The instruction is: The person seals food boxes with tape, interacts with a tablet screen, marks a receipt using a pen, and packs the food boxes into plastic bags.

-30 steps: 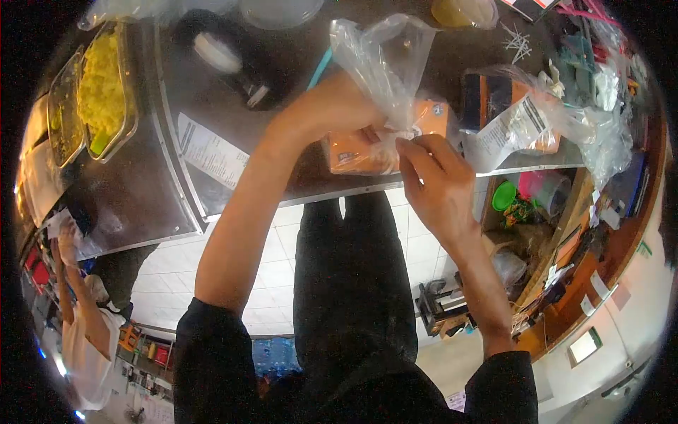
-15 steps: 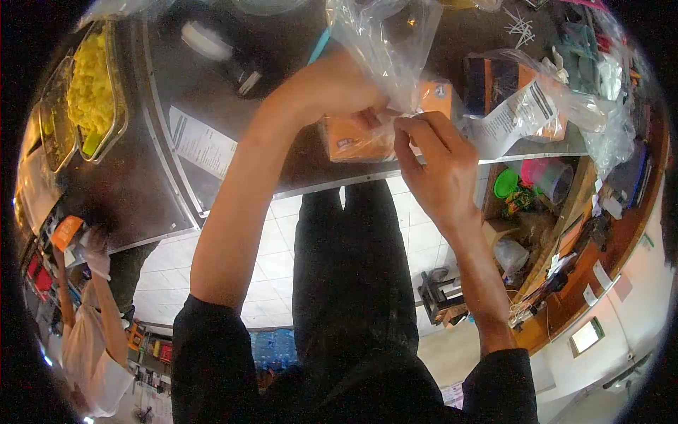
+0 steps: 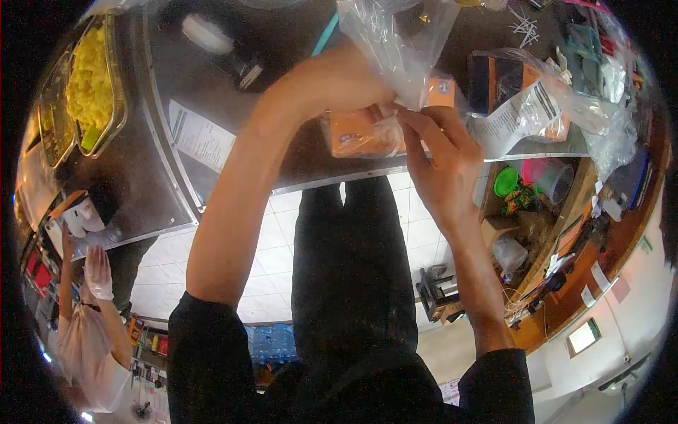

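A clear plastic bag (image 3: 399,49) stands gathered at its neck above an orange box (image 3: 364,136), which lies inside it near the table's front edge. My left hand (image 3: 353,81) is closed round the bag's neck, its fingers partly hidden behind the wrist and plastic. My right hand (image 3: 441,145) pinches the gathered plastic beside it with thumb and forefinger. To the right lies a second bagged orange and black box (image 3: 505,85), with a printed receipt (image 3: 519,116) on it.
Another receipt (image 3: 200,136) lies left of my arm. Further left are a tray of yellow food (image 3: 90,85) and a co-worker's gloved hand (image 3: 99,272) by a white and orange box (image 3: 83,214). White ties (image 3: 524,28) and crumpled plastic bags (image 3: 611,141) lie right.
My hands remain at the bag's neck and have shifted slightly in view. The co-worker's orange and white box has come down onto the table at left, and the gloved hand is apart from it.
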### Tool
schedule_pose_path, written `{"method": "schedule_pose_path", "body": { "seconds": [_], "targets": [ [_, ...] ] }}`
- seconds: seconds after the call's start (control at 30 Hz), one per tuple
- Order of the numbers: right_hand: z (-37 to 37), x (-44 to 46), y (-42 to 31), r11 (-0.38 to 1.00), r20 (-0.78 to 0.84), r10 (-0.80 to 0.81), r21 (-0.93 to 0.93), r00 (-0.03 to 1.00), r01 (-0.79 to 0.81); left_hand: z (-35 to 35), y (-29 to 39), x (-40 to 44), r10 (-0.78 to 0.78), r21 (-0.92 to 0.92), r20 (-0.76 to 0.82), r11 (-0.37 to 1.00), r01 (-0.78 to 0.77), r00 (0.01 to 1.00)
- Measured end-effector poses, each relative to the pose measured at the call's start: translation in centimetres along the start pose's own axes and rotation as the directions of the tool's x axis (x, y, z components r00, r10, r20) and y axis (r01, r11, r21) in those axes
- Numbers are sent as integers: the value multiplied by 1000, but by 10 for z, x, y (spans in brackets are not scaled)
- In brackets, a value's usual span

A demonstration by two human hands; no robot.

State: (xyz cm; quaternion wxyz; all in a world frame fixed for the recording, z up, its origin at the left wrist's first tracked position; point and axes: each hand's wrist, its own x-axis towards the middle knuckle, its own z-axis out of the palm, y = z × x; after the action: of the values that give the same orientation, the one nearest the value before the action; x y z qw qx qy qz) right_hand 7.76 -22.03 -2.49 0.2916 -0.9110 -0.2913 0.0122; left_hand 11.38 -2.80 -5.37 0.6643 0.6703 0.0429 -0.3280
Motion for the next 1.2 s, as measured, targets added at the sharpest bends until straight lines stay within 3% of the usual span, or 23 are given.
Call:
{"method": "schedule_pose_path", "body": {
  "seconds": [0.13, 0.23, 0.33, 0.43, 0.53, 0.63, 0.73, 0.83, 0.93, 1.07, 1.13, 1.17, 1.2],
  "targets": [
    [2, -1, -3, 999, 32, 25, 30, 999, -26, 3, 2, -2, -3, 46, -36, 999, 5, 999],
    [6, 0, -5, 998, 32, 47, 39, 998, -48, 4, 0, -1, 1, 184, -16, 983, 2, 1000],
    [12, 1, -5, 999, 6, 33, 35, 999, -33, 5, 2, 1, 104, 349, -17, 933, -91, 994],
    [18, 0, -2, 1000, -39, -2, 2, 999, 2, 6, 13, -6, 60, 400, -42, 916, -38, 997],
    [23, 2, -3, 999, -67, -26, -44, 997, 23, 7, -14, 2, 198, 588, -16, 795, -152, 980],
    [20, 1, -1, 1000, -17, -12, 11, 1000, 13, 11, -4, -4, -34, 162, -170, 985, 62, 985],
    [6, -10, 8, 990, 102, 8, 142, 995, -23, 5, -24, 0, 21, 84, -143, 996, -9, 989],
    [-5, -18, 23, 976, 173, 6, 214, 985, -44, 8, -33, -1, 109, 122, -162, 988, -90, 981],
    [-15, -18, 25, 966, 212, 31, 245, 977, -84, 14, -31, -13, 54, 83, -188, 996, -39, 981],
    [-19, -10, 18, 958, 144, 111, 249, 983, -145, 29, -31, -19, 23, 40, -295, 999, -12, 955],
    [-18, -6, 14, 890, 132, 317, 301, 939, -342, 33, -29, -29, -8, 87, -325, 995, 38, 946],
    [-17, -4, 13, 838, 131, 415, 331, 900, -434, 35, -32, -34, 53, 134, -338, 991, -8, 940],
    [-18, -2, 14, 895, 123, 345, 257, 930, -366, 37, -37, -39, 113, 181, -350, 982, -51, 930]
  ]
}}
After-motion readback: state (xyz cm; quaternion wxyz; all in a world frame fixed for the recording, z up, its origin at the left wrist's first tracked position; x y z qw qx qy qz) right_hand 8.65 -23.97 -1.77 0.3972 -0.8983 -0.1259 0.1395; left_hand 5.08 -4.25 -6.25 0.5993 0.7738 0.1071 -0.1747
